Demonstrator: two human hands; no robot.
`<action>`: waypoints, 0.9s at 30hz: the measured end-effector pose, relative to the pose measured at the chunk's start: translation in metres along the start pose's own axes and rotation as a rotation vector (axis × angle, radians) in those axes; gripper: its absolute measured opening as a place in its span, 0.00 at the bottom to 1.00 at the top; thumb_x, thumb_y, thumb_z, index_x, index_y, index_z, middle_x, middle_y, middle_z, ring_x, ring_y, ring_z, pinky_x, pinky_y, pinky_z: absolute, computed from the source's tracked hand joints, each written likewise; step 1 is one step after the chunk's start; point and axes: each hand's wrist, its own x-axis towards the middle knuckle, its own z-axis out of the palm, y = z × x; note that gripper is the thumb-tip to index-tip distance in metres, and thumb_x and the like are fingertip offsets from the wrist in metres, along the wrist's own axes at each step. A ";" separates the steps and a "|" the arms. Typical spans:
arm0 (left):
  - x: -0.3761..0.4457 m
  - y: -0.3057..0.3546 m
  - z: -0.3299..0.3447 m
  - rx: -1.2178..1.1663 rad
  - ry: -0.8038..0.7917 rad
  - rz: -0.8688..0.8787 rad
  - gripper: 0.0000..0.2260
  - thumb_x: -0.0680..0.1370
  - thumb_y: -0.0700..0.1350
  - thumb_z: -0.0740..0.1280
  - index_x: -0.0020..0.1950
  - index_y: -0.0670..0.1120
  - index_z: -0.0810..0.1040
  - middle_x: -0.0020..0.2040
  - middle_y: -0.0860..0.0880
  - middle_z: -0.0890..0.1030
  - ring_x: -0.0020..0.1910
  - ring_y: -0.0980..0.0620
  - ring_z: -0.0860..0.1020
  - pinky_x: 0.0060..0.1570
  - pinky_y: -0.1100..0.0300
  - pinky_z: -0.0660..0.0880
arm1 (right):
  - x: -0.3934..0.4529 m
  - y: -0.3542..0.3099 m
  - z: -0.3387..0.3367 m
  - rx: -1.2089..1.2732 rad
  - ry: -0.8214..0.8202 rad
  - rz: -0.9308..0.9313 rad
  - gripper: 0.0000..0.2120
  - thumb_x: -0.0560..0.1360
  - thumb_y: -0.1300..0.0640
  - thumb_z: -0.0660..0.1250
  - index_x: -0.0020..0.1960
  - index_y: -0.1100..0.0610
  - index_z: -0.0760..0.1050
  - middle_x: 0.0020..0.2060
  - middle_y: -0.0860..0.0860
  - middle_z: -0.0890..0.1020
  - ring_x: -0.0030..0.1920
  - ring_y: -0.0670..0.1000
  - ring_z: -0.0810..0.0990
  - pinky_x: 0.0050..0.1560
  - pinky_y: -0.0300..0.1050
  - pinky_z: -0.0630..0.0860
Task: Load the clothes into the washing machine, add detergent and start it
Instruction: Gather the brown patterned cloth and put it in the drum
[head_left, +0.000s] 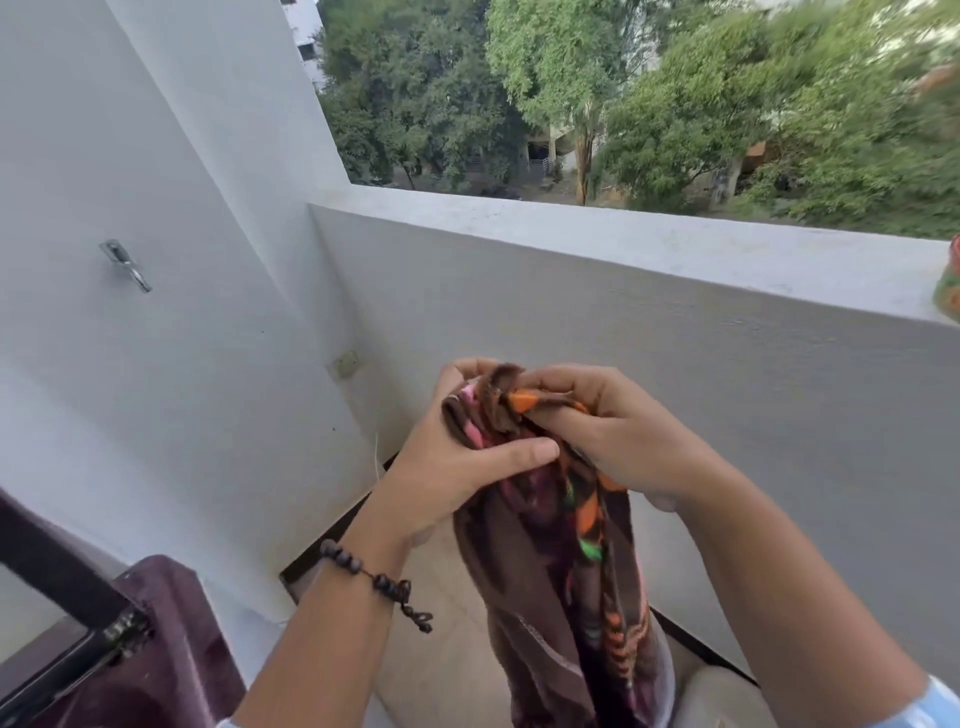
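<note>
both hands, left hand and right hand, grip clamped on the brown patterned cloth.

Cloth: dark brown, orange, pink and green patches. Washer: maroon. Walls: white. Bracelet: dark beads. Sleeve: light blue.

A white wall fills the left of the frame, with a metal hook sticking out. A low gray wall blocks the middle and right. The dark purple washing machine sits lower left. Bare floor shows at the bottom middle
</note>
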 end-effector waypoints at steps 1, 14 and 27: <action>0.000 -0.001 0.000 0.017 -0.015 -0.016 0.33 0.63 0.40 0.80 0.64 0.47 0.72 0.54 0.52 0.83 0.55 0.52 0.82 0.55 0.58 0.79 | -0.002 -0.001 -0.002 0.013 -0.035 0.018 0.12 0.81 0.65 0.60 0.53 0.55 0.82 0.45 0.50 0.87 0.47 0.45 0.84 0.46 0.41 0.80; 0.013 0.038 -0.015 0.319 0.337 0.241 0.03 0.70 0.48 0.75 0.40 0.51 0.83 0.36 0.51 0.83 0.40 0.52 0.81 0.49 0.45 0.79 | -0.001 0.042 0.002 -0.245 -0.059 0.054 0.09 0.75 0.64 0.69 0.53 0.54 0.79 0.39 0.57 0.80 0.36 0.51 0.75 0.41 0.49 0.74; 0.009 0.079 -0.071 0.037 0.762 0.433 0.09 0.67 0.55 0.76 0.33 0.53 0.79 0.34 0.59 0.82 0.38 0.58 0.81 0.46 0.59 0.81 | -0.002 0.109 -0.054 -0.080 0.381 0.295 0.07 0.79 0.67 0.62 0.44 0.63 0.77 0.30 0.52 0.79 0.27 0.46 0.74 0.27 0.40 0.69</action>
